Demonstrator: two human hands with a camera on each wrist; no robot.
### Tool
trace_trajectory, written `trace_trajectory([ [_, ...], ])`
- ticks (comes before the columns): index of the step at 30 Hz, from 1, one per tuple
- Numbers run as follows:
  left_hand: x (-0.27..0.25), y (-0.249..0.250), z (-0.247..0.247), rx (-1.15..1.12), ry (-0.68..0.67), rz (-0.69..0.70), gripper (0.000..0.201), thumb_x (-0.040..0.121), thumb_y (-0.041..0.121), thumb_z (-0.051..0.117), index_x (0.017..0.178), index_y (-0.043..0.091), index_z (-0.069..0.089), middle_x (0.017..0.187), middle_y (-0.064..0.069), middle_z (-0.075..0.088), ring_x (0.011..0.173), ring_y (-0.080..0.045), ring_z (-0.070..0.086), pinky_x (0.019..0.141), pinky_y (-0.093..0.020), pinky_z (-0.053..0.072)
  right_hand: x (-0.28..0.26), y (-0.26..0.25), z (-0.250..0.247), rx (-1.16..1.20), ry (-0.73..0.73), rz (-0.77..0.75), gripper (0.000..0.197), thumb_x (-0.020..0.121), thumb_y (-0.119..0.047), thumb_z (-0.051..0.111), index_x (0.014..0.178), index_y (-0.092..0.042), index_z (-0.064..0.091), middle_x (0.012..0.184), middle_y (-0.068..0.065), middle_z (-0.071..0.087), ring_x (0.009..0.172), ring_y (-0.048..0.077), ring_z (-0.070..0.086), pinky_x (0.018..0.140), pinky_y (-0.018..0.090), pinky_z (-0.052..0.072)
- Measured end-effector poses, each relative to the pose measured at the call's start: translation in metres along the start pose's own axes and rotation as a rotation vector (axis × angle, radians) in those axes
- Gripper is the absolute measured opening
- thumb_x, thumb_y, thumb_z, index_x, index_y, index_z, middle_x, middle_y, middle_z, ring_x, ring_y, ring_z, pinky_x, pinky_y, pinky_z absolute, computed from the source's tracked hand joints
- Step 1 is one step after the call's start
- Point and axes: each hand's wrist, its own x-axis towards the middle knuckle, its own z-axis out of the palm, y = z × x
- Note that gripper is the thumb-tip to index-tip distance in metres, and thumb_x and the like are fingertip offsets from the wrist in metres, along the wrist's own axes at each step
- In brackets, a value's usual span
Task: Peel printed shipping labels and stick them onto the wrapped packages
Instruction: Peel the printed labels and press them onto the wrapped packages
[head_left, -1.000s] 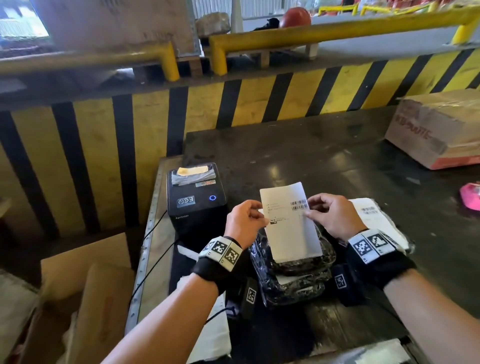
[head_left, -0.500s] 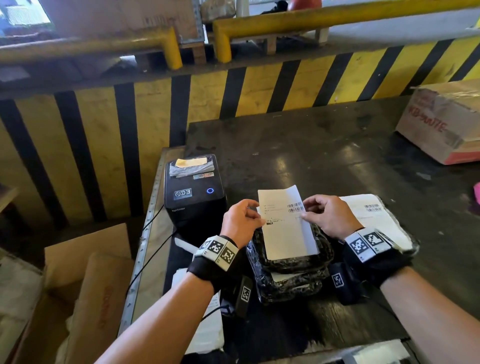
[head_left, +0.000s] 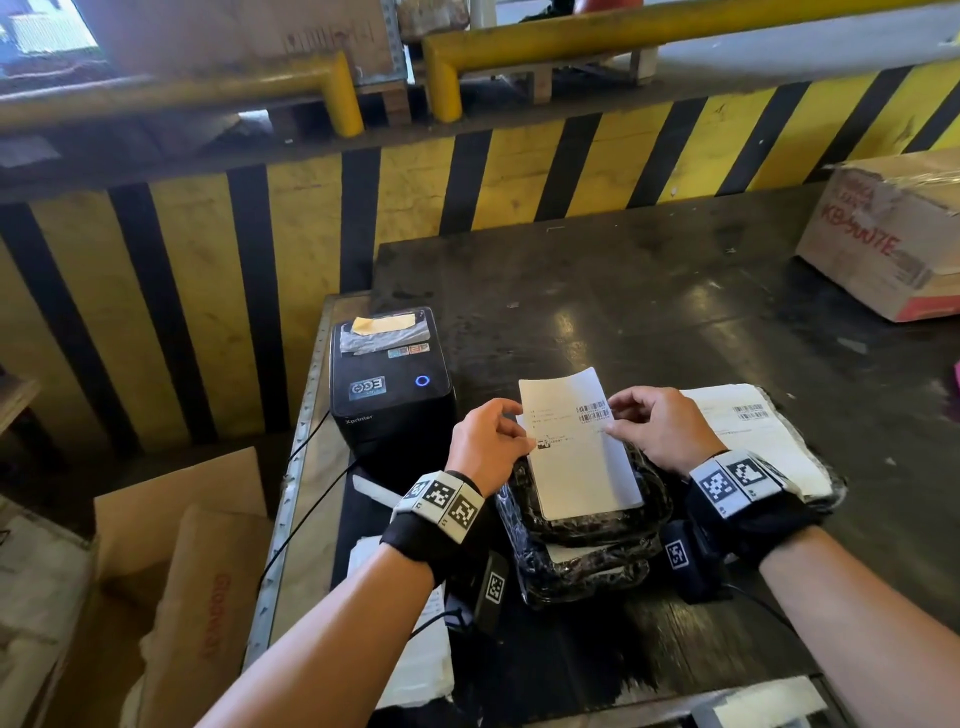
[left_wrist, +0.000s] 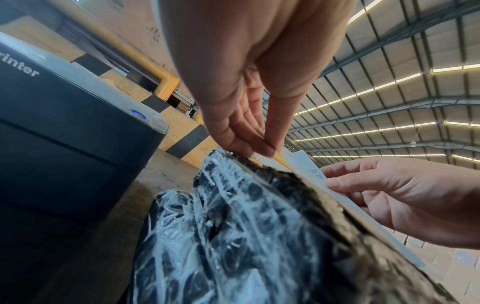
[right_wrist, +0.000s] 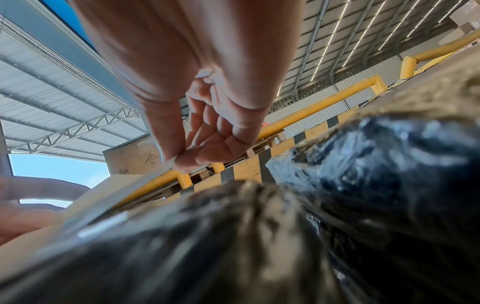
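A white shipping label (head_left: 574, 447) with barcodes is held just above a stack of black wrapped packages (head_left: 582, 551). My left hand (head_left: 491, 441) pinches the label's left edge (left_wrist: 255, 154) between thumb and fingertips. My right hand (head_left: 657, 431) pinches its right edge (left_wrist: 330, 185). In the right wrist view the right thumb and fingers (right_wrist: 187, 158) meet on the paper over the blurred package (right_wrist: 233, 246). A second package (head_left: 769, 441) bearing a white label lies under my right wrist.
A black label printer (head_left: 389, 384) stands at the dark table's (head_left: 649, 291) left edge. A taped cardboard box (head_left: 893, 234) sits far right. A yellow and black striped barrier (head_left: 208, 291) backs the table. Cardboard boxes (head_left: 176, 571) lie on the floor to the left.
Both hands keep pinching the label over the stack and have barely shifted. The head view has tipped downward a little.
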Motion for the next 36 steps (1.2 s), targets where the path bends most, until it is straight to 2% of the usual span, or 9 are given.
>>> trace_trajectory([
  [7,0.002,0.001,0.006,0.067,0.033,0.006,0.039,0.083,0.006,0.07,0.119,0.014,0.058,0.08,0.007,0.063,0.08,-0.008,0.062,0.072,-0.016,0.048,0.0,0.001,0.004,-0.05,-0.009,0.027,0.024,0.077,-0.016,0.075,0.1,-0.017,0.068,0.09,-0.003,0.068,0.083,0.009,0.062,0.071,0.015,0.043],
  [10,0.002,0.002,0.008,0.096,0.029,0.002,0.043,0.083,0.006,0.069,0.123,0.014,0.055,0.091,0.001,0.064,0.084,-0.012,0.063,0.065,-0.011,0.045,-0.001,0.004,0.01,-0.048,0.024,0.035,0.029,0.075,-0.014,0.076,0.102,-0.015,0.067,0.088,-0.005,0.067,0.079,0.008,0.062,0.064,0.007,0.04],
  [14,0.003,0.004,0.006,0.168,0.008,0.023,0.048,0.082,0.009,0.071,0.125,0.013,0.052,0.104,-0.003,0.061,0.092,-0.017,0.062,0.08,-0.026,0.053,-0.005,0.008,0.018,-0.057,0.115,0.034,0.033,0.073,-0.014,0.077,0.103,-0.013,0.063,0.091,0.0,0.066,0.078,0.012,0.06,0.065,0.012,0.042],
  [17,0.001,0.001,0.0,0.322,0.018,0.072,0.042,0.081,0.021,0.073,0.119,0.016,0.054,0.108,0.001,0.053,0.101,-0.019,0.057,0.084,-0.027,0.048,-0.006,0.011,0.02,-0.186,0.148,0.02,0.038,0.073,-0.024,0.076,0.105,-0.012,0.061,0.099,0.004,0.06,0.084,0.015,0.052,0.076,0.022,0.04],
  [20,-0.007,0.001,-0.01,0.461,-0.013,0.178,0.045,0.086,0.027,0.067,0.127,0.017,0.051,0.124,-0.001,0.052,0.113,-0.02,0.053,0.088,-0.026,0.042,-0.009,0.004,0.018,-0.283,0.087,0.0,0.036,0.079,-0.024,0.07,0.11,-0.01,0.059,0.108,0.006,0.057,0.092,0.017,0.051,0.08,0.022,0.039],
  [23,-0.02,0.001,-0.011,0.596,-0.158,0.388,0.055,0.093,0.033,0.057,0.142,0.015,0.041,0.149,-0.003,0.039,0.134,-0.02,0.041,0.107,-0.029,0.035,-0.003,-0.016,0.018,-0.341,0.046,-0.113,0.033,0.086,-0.017,0.058,0.117,-0.008,0.058,0.123,0.008,0.058,0.109,0.022,0.054,0.092,0.026,0.041],
  [27,-0.032,-0.012,0.003,0.832,-0.402,0.468,0.064,0.098,0.043,0.041,0.151,0.013,0.019,0.16,-0.006,0.015,0.147,-0.021,0.011,0.12,-0.038,0.015,0.013,-0.049,0.033,-0.471,-0.267,-0.128,0.042,0.092,-0.012,0.042,0.134,-0.007,0.047,0.14,0.011,0.049,0.128,0.024,0.046,0.107,0.027,0.032],
  [30,-0.033,-0.021,0.006,0.871,-0.402,0.426,0.064,0.099,0.048,0.032,0.152,0.02,0.01,0.161,0.0,0.004,0.148,-0.017,0.001,0.12,-0.04,0.012,0.02,-0.045,0.042,-0.598,-0.436,-0.086,0.031,0.09,-0.016,0.04,0.118,-0.009,0.052,0.125,0.012,0.057,0.116,0.03,0.054,0.098,0.036,0.042],
  [36,-0.035,-0.024,0.013,0.815,-0.451,0.404,0.066,0.099,0.049,0.032,0.152,0.019,0.008,0.161,-0.003,-0.001,0.148,-0.019,-0.004,0.121,-0.042,0.01,0.021,-0.016,0.014,-0.733,-0.431,0.047,0.015,0.093,-0.026,0.037,0.097,-0.02,0.05,0.117,0.009,0.06,0.103,0.03,0.056,0.09,0.041,0.045],
])
